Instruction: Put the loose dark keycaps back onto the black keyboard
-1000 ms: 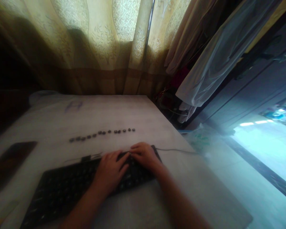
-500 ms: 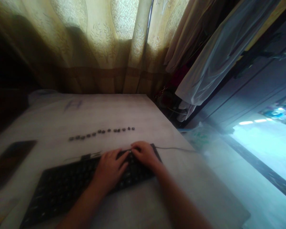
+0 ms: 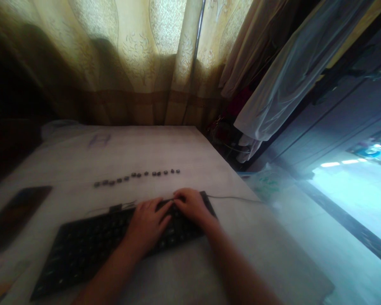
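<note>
Though close together, hands (image 3: pixel 147 222) (image 3: pixel 193 207) palm-down.

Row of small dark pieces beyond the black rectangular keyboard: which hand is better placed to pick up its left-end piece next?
Left, probably: the left hand, on the black rectangular keyboard, is nearer that small dark piece. The right hand, farther right, would likely reach past the left.
</note>
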